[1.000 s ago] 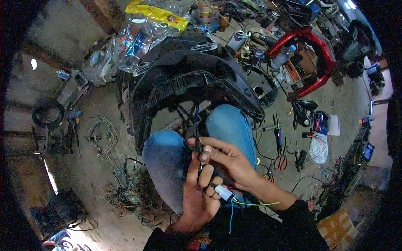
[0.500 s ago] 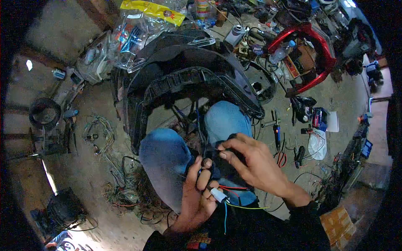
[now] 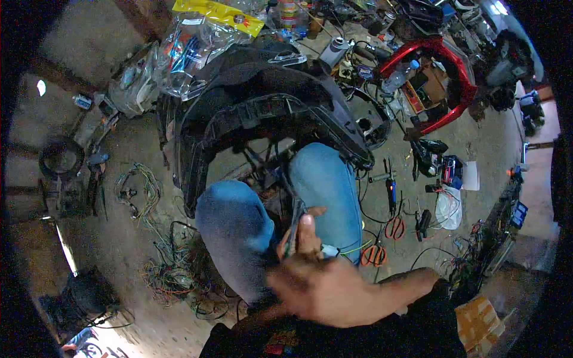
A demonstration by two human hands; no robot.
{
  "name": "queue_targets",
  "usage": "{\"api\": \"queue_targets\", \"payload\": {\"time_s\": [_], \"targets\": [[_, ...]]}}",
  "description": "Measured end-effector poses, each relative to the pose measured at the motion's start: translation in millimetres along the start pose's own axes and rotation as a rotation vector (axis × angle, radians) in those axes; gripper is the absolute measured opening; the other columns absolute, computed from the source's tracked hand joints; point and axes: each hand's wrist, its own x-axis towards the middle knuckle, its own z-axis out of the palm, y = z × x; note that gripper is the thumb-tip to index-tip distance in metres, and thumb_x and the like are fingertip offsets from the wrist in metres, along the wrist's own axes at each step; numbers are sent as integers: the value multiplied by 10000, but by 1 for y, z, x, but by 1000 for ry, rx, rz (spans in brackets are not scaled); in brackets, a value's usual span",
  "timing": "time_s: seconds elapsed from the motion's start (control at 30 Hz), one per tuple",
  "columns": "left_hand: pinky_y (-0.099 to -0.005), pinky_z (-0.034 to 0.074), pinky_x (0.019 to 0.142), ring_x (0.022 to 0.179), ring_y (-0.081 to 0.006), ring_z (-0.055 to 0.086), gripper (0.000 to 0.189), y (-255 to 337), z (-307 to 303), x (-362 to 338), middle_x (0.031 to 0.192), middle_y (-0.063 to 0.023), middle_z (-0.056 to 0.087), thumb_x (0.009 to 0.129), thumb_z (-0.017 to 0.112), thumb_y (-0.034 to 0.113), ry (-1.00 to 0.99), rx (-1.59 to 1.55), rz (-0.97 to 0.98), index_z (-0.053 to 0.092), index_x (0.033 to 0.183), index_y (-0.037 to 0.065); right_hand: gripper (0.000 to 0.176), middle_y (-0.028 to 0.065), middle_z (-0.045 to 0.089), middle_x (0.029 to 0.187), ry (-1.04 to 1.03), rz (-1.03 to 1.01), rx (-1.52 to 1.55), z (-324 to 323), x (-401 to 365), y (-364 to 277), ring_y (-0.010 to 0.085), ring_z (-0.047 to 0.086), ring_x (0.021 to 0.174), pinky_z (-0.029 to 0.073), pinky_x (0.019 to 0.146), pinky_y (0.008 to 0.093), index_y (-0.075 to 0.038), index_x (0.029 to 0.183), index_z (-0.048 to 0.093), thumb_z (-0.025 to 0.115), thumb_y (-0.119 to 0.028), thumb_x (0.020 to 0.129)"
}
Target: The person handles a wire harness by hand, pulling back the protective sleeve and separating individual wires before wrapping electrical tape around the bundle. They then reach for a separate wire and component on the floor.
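My left hand [image 3: 307,234] is upright between my knees, mostly hidden behind the other hand. Its visible fingers are closed on a bundle of wires [image 3: 294,218] running up toward the dark plastic body part. My right hand [image 3: 334,292], smeared by motion, lies across in front of the left one, and its fingers cannot be made out clearly. Just past the hands, a white connector [image 3: 329,250] with a yellow-green wire [image 3: 357,247] rests near my right thigh. The large black motorcycle fairing [image 3: 262,89] stands ahead of my knees.
To the right on the floor lie orange-handled scissors [image 3: 374,255], a second orange-handled tool [image 3: 394,227], a blue-handled tool [image 3: 391,192] and a white plastic bag [image 3: 449,207]. A red fairing piece [image 3: 462,89] is at upper right. Tangled wires [image 3: 170,271] are at left.
My right hand has swung down and left, from beside the wires to in front of my left hand. The white connector has shifted up and right, and the orange-handled scissors have come into view.
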Motion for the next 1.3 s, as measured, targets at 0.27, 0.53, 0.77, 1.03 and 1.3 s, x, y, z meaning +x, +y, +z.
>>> {"api": "queue_targets", "payload": {"time_s": [0.27,0.53,0.77,1.03,1.3], "targets": [[-219,224,416,481,-22,276,390,-23,10,6,553,105,294,1018,555,420,2,-80,57,685,1098,62,453,125,615,965,-376,-189,-140,27,-4,-11,229,631,707,533,614,335,17,1196,613,605,-166,782],[-231,254,457,488,-24,280,393,-39,-3,14,559,110,302,1015,550,452,8,-386,-118,652,1053,74,359,142,647,1181,349,-153,309,-24,-4,27,250,646,990,507,930,367,6,1289,561,470,-129,969],[-218,308,413,549,-52,425,280,38,-26,-9,703,89,387,1029,478,504,-246,-507,-315,549,1094,240,336,98,617,1294,252,479,1355,-13,25,72,182,609,1116,435,1031,312,36,1329,538,465,-135,1050],[-232,248,429,484,-67,265,280,44,-29,-12,578,94,257,1074,384,463,-199,-656,-362,492,1035,208,222,39,660,1021,79,468,1910,24,27,76,40,580,895,494,762,189,8,1169,608,559,-150,1022],[-260,343,562,499,-78,284,262,31,-58,-1,579,63,266,1086,356,434,-600,-1136,-545,446,996,205,215,71,644,861,346,485,739,12,18,65,170,604,749,491,694,325,-9,1091,614,546,-204,1031]]}}
